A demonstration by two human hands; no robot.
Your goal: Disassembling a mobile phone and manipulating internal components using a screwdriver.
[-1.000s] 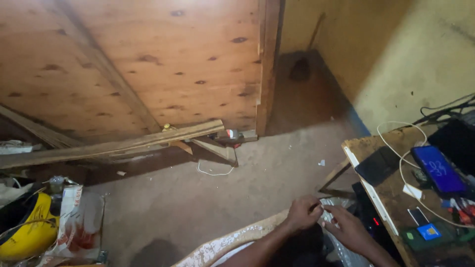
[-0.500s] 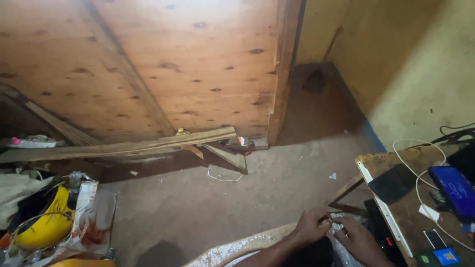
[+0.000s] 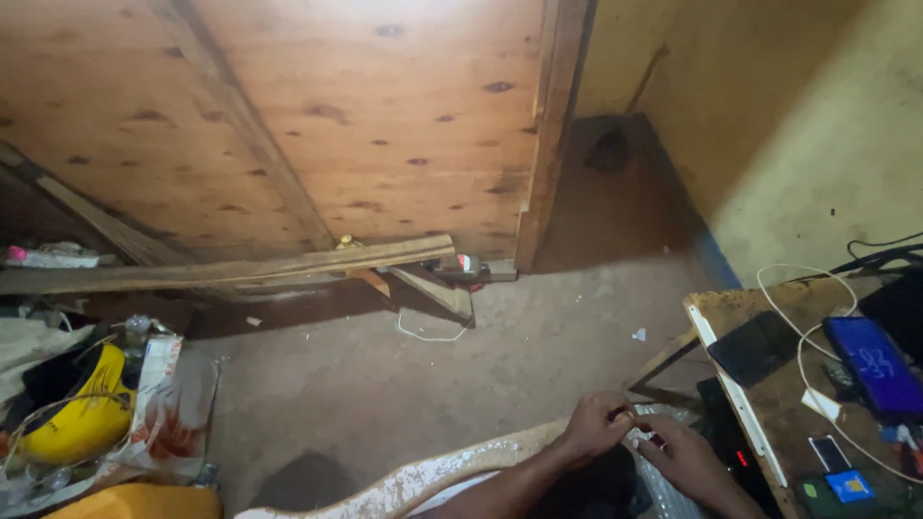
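Both hands meet low in view beside a worn wooden table (image 3: 769,423).
Left hand (image 3: 598,425) and right hand (image 3: 681,452) pinch clear crinkled plastic wrap (image 3: 646,440); fingers clamped on it.

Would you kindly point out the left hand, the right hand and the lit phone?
left hand (image 3: 598,425), head view, on the back of the hand.
right hand (image 3: 681,452), head view, on the back of the hand.
lit phone (image 3: 873,363), head view, middle of its blue screen.

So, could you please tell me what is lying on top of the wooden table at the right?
On the wooden table lie a dark phone, a lit blue-screened phone, a white cable and small cards. Its far right end is out of frame.
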